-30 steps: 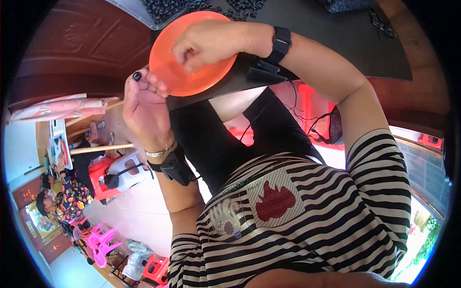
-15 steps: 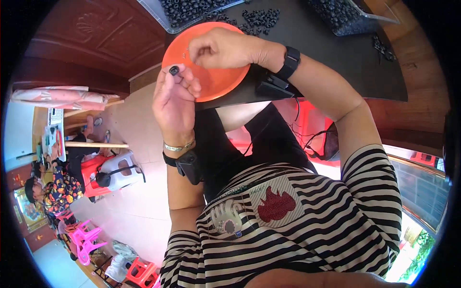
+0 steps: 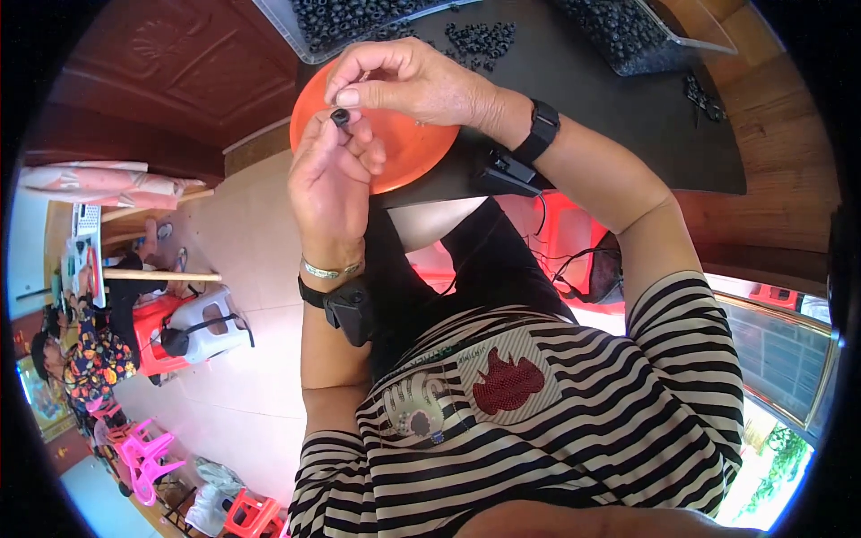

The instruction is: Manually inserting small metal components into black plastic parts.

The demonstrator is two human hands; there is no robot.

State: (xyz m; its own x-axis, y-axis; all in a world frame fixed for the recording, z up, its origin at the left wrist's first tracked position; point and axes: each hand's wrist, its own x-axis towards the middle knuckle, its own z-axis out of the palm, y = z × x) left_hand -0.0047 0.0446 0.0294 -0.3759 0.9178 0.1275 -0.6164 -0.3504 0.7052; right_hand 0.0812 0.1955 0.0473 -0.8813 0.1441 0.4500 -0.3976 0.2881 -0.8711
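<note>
Over the left side of a round orange plate (image 3: 417, 160), my left hand (image 3: 330, 184) pinches a small round black part (image 3: 340, 117) between thumb and forefinger, its other fingers loosely curled. Directly above that part is my right hand (image 3: 421, 88), thumb and forefinger closed together at its upper rim. Whatever those right fingertips hold, if anything, is too small to make out. My right hand covers much of the plate's upper area.
Clear bins of black parts stand at the table's far side, one on the left (image 3: 309, 45) and one on the right (image 3: 668, 54). Loose black pieces (image 3: 484, 40) lie between them. A black device (image 3: 509, 170) sits at the table's near edge. A person (image 3: 103, 345) sits far left.
My right hand has come down and left to my left hand, its fingertips closing at the black part. The left hand has turned the part slightly and raised it a little.
</note>
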